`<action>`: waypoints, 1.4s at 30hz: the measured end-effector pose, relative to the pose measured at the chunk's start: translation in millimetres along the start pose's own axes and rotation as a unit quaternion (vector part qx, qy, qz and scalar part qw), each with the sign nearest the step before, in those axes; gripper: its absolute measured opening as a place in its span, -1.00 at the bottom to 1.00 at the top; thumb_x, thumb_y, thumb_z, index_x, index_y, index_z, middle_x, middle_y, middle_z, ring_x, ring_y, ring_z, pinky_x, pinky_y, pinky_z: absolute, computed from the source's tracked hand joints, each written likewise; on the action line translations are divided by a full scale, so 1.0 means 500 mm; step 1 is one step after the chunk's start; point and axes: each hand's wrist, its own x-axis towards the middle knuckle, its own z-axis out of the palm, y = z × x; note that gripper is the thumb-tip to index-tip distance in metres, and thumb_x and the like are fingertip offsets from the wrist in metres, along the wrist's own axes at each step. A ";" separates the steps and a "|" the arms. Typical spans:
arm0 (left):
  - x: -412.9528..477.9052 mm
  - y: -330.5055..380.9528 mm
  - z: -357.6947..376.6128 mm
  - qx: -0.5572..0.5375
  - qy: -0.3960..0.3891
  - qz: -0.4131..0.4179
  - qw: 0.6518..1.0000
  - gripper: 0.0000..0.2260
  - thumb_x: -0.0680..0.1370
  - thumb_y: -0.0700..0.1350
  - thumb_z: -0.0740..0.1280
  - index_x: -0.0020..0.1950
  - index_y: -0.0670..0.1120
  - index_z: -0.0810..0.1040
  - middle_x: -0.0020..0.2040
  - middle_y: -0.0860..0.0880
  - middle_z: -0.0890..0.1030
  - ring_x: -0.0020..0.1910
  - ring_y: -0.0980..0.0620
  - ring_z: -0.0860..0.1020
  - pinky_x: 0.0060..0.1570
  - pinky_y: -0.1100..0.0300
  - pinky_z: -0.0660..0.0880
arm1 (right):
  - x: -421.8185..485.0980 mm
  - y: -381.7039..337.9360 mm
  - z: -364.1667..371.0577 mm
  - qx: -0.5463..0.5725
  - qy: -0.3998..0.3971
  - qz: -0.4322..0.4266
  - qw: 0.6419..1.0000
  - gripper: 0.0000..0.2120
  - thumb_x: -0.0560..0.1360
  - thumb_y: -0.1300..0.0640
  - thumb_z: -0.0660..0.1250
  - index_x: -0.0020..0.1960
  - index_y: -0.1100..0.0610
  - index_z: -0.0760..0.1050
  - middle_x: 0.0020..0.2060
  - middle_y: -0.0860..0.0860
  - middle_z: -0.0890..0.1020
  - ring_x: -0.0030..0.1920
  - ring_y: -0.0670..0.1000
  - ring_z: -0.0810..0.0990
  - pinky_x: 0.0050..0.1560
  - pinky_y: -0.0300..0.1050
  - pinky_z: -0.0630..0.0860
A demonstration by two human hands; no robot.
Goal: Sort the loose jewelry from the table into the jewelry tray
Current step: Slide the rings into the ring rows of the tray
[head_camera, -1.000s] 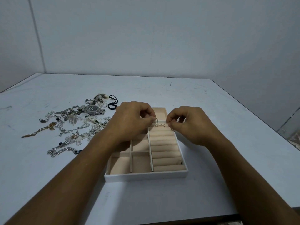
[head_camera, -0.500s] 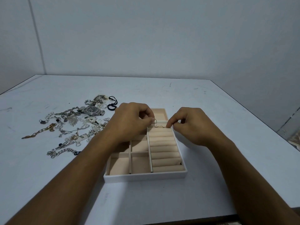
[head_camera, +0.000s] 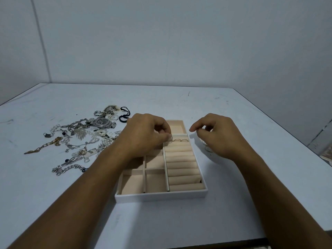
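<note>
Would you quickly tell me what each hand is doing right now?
Left hand: pinching a ring at the tray's far ring slot.
Right hand: open, loosely curled, nothing visible in its fingers.

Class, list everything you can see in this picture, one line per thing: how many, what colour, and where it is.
wall: one, grey, behind the table
table: one, pale grey-white, fills the lower view
jewelry tray: one, white with beige lining, centre of the table
rings in tray: about three, thin metal, farthest ring slot
loose rings: a few, silver, on the table right of the tray
jewelry pile: many tangled pieces, silver and gold, left of the tray
watch: one, silver with dark dial, far side of the pile
black cord: one, black, pile's far right edge
left hand: one, pinches the leftmost slotted ring
right hand: one, fingers loosely curled, above the loose rings
</note>
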 end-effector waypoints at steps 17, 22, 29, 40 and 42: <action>-0.002 0.000 -0.002 0.033 -0.053 0.042 0.997 -0.92 0.44 -0.06 0.49 -0.10 0.10 0.70 -0.15 0.15 0.69 -0.09 0.20 0.61 0.21 0.04 0.43 | 0.004 0.016 -0.024 0.028 0.073 0.063 0.995 -0.75 0.47 0.28 0.26 -0.16 0.01 0.66 -0.32 -0.16 0.53 -0.38 -0.14 0.47 -0.32 -0.34 0.31; -0.004 -0.001 -0.008 0.018 -0.064 0.036 0.997 -0.89 0.44 -0.07 0.50 -0.08 0.12 0.70 -0.17 0.16 0.68 -0.10 0.24 0.61 0.07 0.22 0.49 | 0.005 0.025 -0.028 0.024 0.078 0.072 0.994 -0.75 0.47 0.27 0.26 -0.16 0.01 0.66 -0.35 -0.16 0.52 -0.41 -0.25 0.47 -0.35 -0.36 0.29; -0.002 0.002 -0.017 0.079 -0.050 0.052 0.994 -0.92 0.41 -0.02 0.51 -0.12 0.10 0.70 -0.12 0.16 0.65 0.04 0.10 0.52 0.17 -0.04 0.39 | 0.005 0.025 -0.029 0.028 0.075 0.072 0.994 -0.75 0.47 0.29 0.25 -0.16 0.02 0.66 -0.33 -0.16 0.53 -0.42 -0.29 0.49 -0.40 -0.46 0.31; -0.013 0.021 -0.021 0.154 -0.067 0.069 0.983 -0.73 0.44 -0.18 0.35 -0.10 0.21 0.69 -0.01 0.23 0.59 0.19 0.18 0.31 0.23 0.03 0.20 | 0.007 0.031 -0.030 0.025 0.075 0.079 0.994 -0.74 0.46 0.28 0.25 -0.17 0.01 0.66 -0.29 -0.16 0.55 -0.39 -0.30 0.51 -0.42 -0.51 0.33; -0.012 0.024 -0.020 0.169 -0.076 0.066 0.981 -0.73 0.46 -0.17 0.36 -0.07 0.21 0.68 0.02 0.23 0.57 0.21 0.17 0.27 0.24 0.05 0.16 | 0.007 0.033 -0.030 0.022 0.077 0.084 0.993 -0.74 0.46 0.27 0.25 -0.17 0.00 0.66 -0.31 -0.16 0.55 -0.37 -0.21 0.51 -0.40 -0.46 0.33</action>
